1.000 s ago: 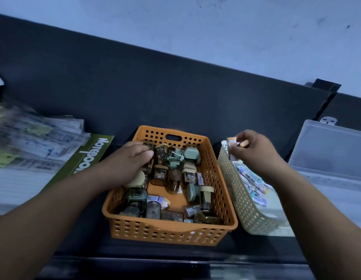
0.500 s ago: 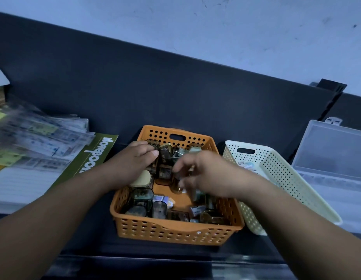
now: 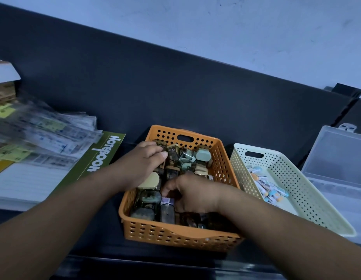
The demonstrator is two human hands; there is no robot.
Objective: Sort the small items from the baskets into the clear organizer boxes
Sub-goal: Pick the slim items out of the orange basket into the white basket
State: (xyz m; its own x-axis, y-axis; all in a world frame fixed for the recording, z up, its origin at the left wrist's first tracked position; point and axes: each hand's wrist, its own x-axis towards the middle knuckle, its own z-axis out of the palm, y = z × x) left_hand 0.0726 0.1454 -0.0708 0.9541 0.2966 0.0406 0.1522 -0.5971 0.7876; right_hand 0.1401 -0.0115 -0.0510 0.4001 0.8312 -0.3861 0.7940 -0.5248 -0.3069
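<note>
An orange perforated basket (image 3: 175,237) sits in the middle, full of several small tins and sharpener-like pieces. My left hand (image 3: 141,164) rests on the items at the basket's left side with its fingers curved over them. My right hand (image 3: 193,195) reaches down into the basket's lower middle, fingers curled among the items near a small white labelled packet (image 3: 167,201); whether it holds one is hidden. To the right, a cream perforated basket (image 3: 296,188) holds several small labelled tubes (image 3: 268,186). A clear organizer box (image 3: 337,158) stands open at the far right.
A green notebook (image 3: 102,156) lies left of the orange basket, on a white pad (image 3: 24,184). Plastic-wrapped packets (image 3: 40,134) pile up at the far left. A dark panel (image 3: 175,87) rises behind everything.
My right hand left the cream basket, crossed to the orange basket and has dipped lower into its front part. My left hand has stayed on the items at the left.
</note>
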